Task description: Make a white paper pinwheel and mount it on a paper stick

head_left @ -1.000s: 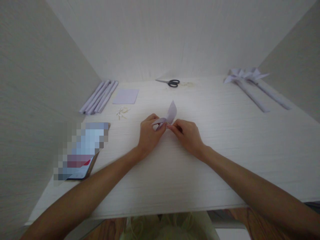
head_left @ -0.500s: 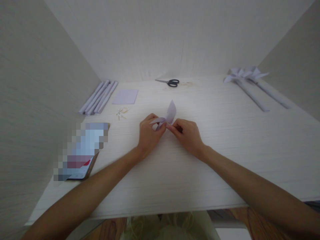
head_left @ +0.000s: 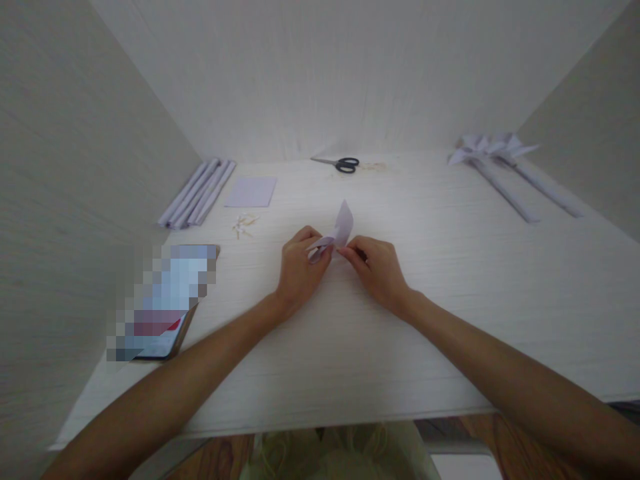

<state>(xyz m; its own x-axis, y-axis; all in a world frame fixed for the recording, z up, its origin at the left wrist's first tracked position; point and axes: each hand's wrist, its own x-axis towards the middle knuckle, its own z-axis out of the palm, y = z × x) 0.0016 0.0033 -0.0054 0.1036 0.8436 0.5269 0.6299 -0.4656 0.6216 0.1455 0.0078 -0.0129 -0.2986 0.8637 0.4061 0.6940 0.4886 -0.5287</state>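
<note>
A pale lilac piece of paper (head_left: 343,225), with one pointed corner standing up and another flap curled over, is held above the middle of the table. My left hand (head_left: 303,267) is closed round its left side, thumb pressing near the centre. On the other side my right hand (head_left: 376,268) pinches at the paper's lower right edge with thumb and index finger. The fingertips of both hands nearly meet. Whether a small part is also between the right fingertips cannot be made out.
Left of the hands lie several paper rolls (head_left: 197,193), a square lilac sheet (head_left: 251,192), a small pile of cotton swab pieces (head_left: 244,225) and a phone (head_left: 173,300). Scissors (head_left: 340,164) lie at the back. Two paper pinwheels (head_left: 505,180) on rolled sticks rest at the far right.
The curled flap by my left hand has drawn in closer to the paper's centre. My right fingertips have shifted slightly right. The things on the table stay put.
</note>
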